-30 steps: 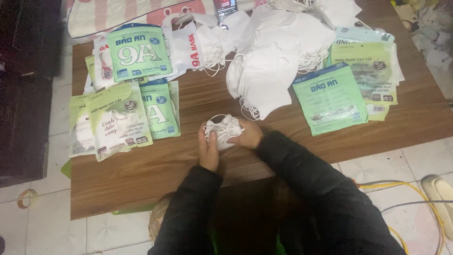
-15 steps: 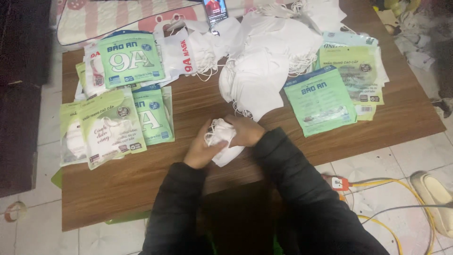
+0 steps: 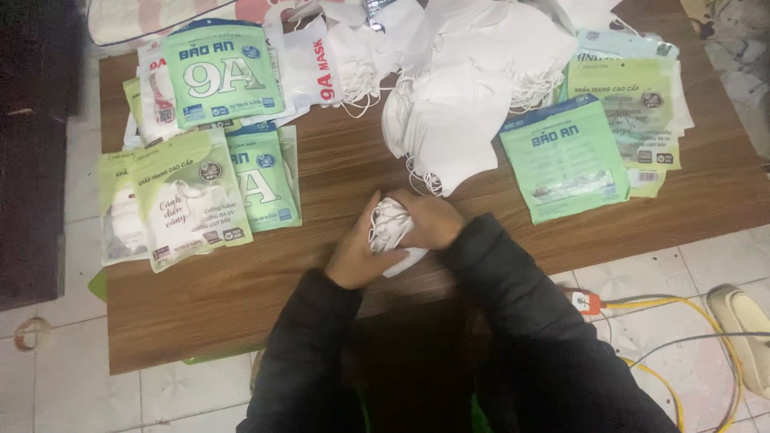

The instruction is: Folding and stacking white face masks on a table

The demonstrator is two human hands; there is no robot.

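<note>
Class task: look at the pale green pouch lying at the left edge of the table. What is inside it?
Through the pale green pouch's clear window, folded white material shows, likely masks. How many cannot be told: the printed front covers the rest.

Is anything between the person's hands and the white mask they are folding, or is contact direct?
Nothing visible stands between them. The left hand and right hand both grip the white mask directly, above the wooden table; the pile of loose masks lies apart, farther back.
</note>
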